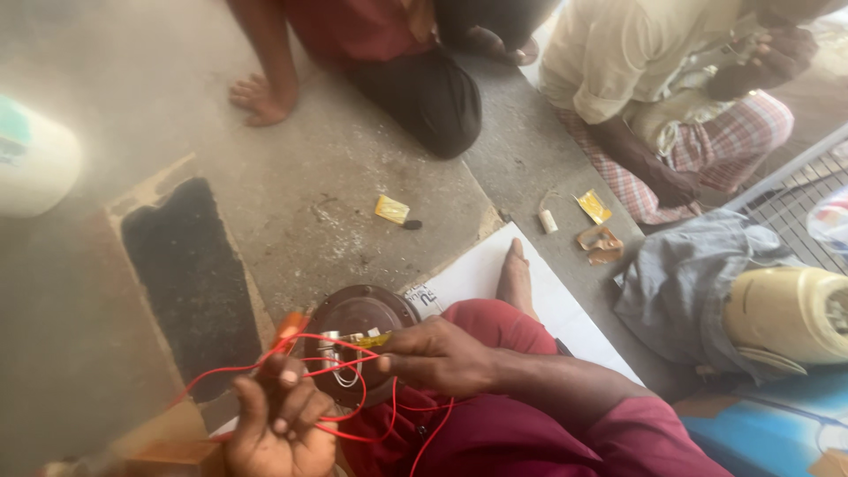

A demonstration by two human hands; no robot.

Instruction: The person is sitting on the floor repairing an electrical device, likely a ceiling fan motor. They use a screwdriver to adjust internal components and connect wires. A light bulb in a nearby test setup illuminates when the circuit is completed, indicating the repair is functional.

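On bare concrete floor [336,177], both hands grip red wires [353,424].

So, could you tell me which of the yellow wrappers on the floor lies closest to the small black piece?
The yellow wrapper on bare concrete, just left of the small black piece; the other yellow wrapper lies farther right, beside the white tube.

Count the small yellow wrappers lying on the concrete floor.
2. One yellow wrapper lies mid-floor beside a small black piece. The other yellow wrapper lies further right, near the white cylinder and a brownish torn wrapper. Others may be hidden under cloth or legs.
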